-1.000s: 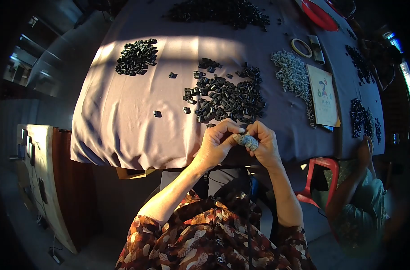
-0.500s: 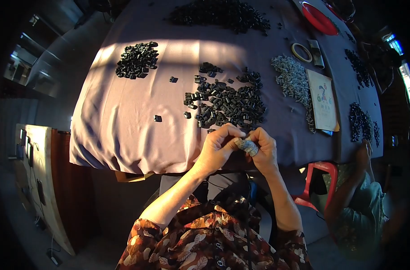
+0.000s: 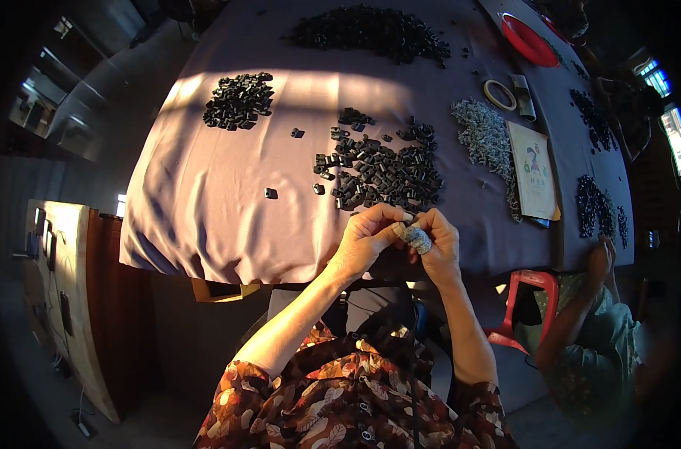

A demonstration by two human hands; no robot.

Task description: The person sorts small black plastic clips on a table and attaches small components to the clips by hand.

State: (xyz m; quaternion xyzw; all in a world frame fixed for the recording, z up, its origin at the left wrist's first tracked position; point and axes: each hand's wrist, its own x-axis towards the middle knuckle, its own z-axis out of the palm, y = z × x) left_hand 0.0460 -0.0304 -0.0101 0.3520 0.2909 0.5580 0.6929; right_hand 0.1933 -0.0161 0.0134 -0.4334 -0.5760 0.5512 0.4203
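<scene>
My left hand [image 3: 367, 241] and my right hand [image 3: 439, 243] meet at the table's near edge, their thumbs and fingertips pinched close together. Between the fingertips is a dark bit, too small to make out well. A grey, speckled clump [image 3: 417, 239] lies against the fingers of my right hand; it resembles the small silvery pieces nearby. Just beyond both hands spreads a pile of small black plastic pieces [image 3: 385, 172]. To the right is a heap of small silvery metal pieces [image 3: 481, 131].
More black pieces form a left pile [image 3: 238, 101] and a far pile [image 3: 370, 31]. A tape roll [image 3: 499, 95], a booklet [image 3: 533, 170] and a red basin [image 3: 530, 41] are on the right. Another person's hand [image 3: 599, 260] rests near the right edge, beside a red stool [image 3: 516, 310].
The view has shifted slightly. Both hands stay together at the same place, with only small finger movement around the clump.
</scene>
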